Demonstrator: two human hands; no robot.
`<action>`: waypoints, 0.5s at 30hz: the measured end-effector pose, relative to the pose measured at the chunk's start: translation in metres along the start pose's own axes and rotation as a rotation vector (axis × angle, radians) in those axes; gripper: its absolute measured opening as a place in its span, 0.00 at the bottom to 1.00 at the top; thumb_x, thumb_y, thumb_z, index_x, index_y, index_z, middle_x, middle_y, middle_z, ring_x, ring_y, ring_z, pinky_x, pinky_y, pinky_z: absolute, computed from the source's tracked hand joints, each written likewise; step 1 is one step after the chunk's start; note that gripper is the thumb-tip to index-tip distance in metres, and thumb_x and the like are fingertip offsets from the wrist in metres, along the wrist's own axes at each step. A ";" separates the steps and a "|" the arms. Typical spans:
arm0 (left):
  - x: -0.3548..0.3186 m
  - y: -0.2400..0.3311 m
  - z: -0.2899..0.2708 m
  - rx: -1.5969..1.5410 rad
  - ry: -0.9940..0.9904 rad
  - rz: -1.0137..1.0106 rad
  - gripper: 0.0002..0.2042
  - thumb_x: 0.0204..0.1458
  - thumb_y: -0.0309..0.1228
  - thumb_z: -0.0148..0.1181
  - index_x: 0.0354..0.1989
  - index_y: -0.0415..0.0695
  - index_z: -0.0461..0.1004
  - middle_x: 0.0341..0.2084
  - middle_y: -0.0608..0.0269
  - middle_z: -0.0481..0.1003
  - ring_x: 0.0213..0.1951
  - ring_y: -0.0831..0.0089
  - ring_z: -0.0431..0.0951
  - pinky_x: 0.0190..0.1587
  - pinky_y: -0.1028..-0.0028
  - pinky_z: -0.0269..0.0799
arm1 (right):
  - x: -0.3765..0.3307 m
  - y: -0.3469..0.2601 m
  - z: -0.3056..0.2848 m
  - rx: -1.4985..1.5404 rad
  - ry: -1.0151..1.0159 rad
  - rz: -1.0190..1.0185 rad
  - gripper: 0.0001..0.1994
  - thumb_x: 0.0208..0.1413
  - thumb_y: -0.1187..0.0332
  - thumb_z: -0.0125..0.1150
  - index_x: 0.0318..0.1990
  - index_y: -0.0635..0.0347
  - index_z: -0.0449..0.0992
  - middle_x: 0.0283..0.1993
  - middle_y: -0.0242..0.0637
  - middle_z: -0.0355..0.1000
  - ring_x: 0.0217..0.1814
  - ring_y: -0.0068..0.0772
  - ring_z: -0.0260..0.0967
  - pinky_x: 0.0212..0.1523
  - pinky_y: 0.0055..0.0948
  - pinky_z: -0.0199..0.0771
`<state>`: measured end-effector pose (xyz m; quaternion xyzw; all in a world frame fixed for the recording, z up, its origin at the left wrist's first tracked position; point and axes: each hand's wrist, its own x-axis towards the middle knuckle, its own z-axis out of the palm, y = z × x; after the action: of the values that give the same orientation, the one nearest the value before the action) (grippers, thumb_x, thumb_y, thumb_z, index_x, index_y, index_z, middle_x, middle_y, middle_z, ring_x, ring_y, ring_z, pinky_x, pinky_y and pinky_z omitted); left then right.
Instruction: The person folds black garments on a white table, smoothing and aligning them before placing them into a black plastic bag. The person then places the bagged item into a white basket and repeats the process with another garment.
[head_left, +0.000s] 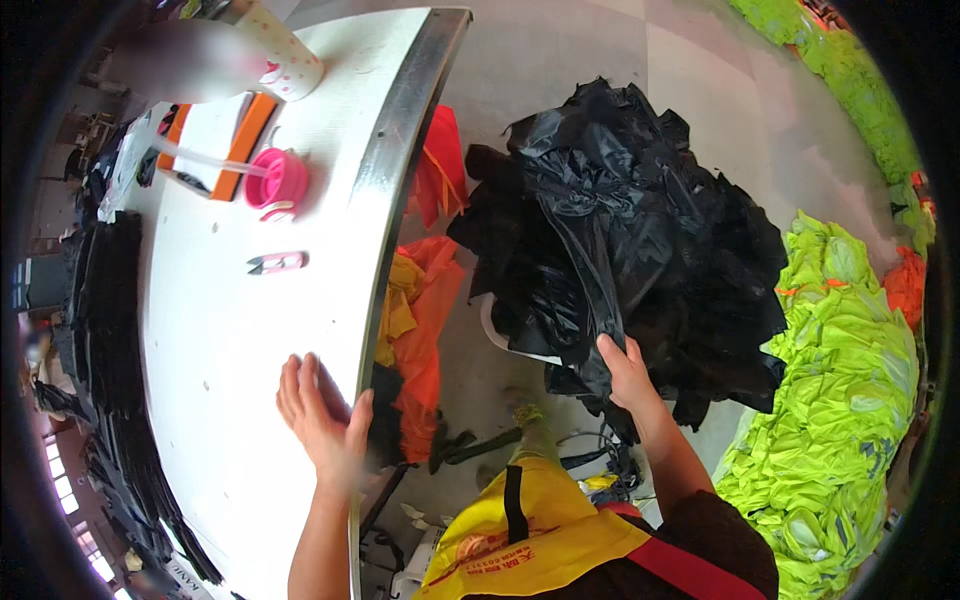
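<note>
Head view: right of the frame's centre, a large heap of glossy black fabric (700, 260) spreads out, and a gathered black strip (598, 285) runs down its front toward the person. The right hand (626, 378) is clenched around the lower end of that strip, thumb uppermost, at the heap's near edge. The left hand (325, 420) is released and holds nothing — fingers extended over the right edge of the white tabletop (260, 340), in the lower left of the frame; whether the palm presses down or only hovers is hard to tell.

Farther up the tabletop lie pink-handled thread snips (278, 263), with a pink cup (276, 184) beyond them. Orange cloth (425, 350) hangs below the table's right edge, and lime-yellow garments (835, 400) are piled at the lower right.

The step in hand appears to be gripping and drawing on the black strip, one-handed, with its upper part lying among the folds. The next move would seem to call for a firm right-hand hold and a steady pull — slow enough that neighbouring layers are not dragged along — with the left hand free to help.
</note>
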<state>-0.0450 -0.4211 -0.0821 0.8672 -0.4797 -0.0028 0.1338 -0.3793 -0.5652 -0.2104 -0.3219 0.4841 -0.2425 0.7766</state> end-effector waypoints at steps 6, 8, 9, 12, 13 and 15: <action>-0.011 0.000 -0.005 -0.134 0.185 0.321 0.19 0.40 0.31 0.63 0.44 0.41 0.71 0.46 0.50 0.68 0.52 0.51 0.64 0.55 0.58 0.58 | -0.156 -0.086 0.094 -0.032 -0.515 0.046 0.09 0.59 0.62 0.54 0.36 0.59 0.71 0.30 0.23 0.67 0.32 0.16 0.63 0.33 0.22 0.65; -0.023 -0.003 -0.005 -0.256 0.127 0.429 0.17 0.39 0.29 0.63 0.41 0.41 0.72 0.42 0.53 0.71 0.48 0.51 0.67 0.53 0.58 0.60 | -0.198 -0.097 0.126 -0.057 -0.701 -0.067 0.09 0.59 0.63 0.52 0.34 0.58 0.71 0.28 0.22 0.66 0.30 0.15 0.62 0.31 0.21 0.64; -0.030 -0.004 -0.008 -0.241 0.112 0.530 0.16 0.37 0.27 0.62 0.38 0.42 0.73 0.39 0.55 0.71 0.46 0.53 0.68 0.50 0.59 0.62 | -0.213 -0.094 0.133 0.019 -0.804 0.081 0.09 0.60 0.63 0.52 0.36 0.59 0.71 0.29 0.22 0.66 0.31 0.15 0.62 0.31 0.20 0.64; -0.067 -0.001 -0.007 -0.181 -0.121 0.727 0.13 0.32 0.26 0.62 0.32 0.41 0.73 0.32 0.56 0.72 0.39 0.55 0.70 0.46 0.62 0.67 | -0.276 -0.081 0.173 -0.306 -1.206 0.126 0.12 0.61 0.61 0.51 0.41 0.60 0.73 0.34 0.27 0.72 0.38 0.20 0.66 0.39 0.23 0.68; -0.091 -0.001 0.002 -0.090 -0.378 0.623 0.16 0.33 0.28 0.63 0.35 0.41 0.75 0.34 0.53 0.73 0.41 0.53 0.70 0.48 0.62 0.67 | -0.296 -0.061 0.189 -0.378 -1.484 0.262 0.16 0.61 0.57 0.50 0.39 0.62 0.74 0.36 0.33 0.74 0.39 0.22 0.67 0.41 0.26 0.68; -0.153 -0.008 0.001 -0.134 -0.643 0.496 0.16 0.34 0.28 0.63 0.36 0.41 0.75 0.35 0.54 0.73 0.42 0.54 0.70 0.48 0.62 0.67 | -0.331 -0.087 0.254 -0.793 -2.028 -0.474 0.23 0.58 0.50 0.51 0.34 0.66 0.74 0.36 0.40 0.74 0.40 0.28 0.69 0.42 0.31 0.68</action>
<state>-0.1205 -0.2900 -0.1037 0.6696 -0.6902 -0.2727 0.0298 -0.2912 -0.3286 0.1327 -0.6806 -0.4049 0.1624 0.5886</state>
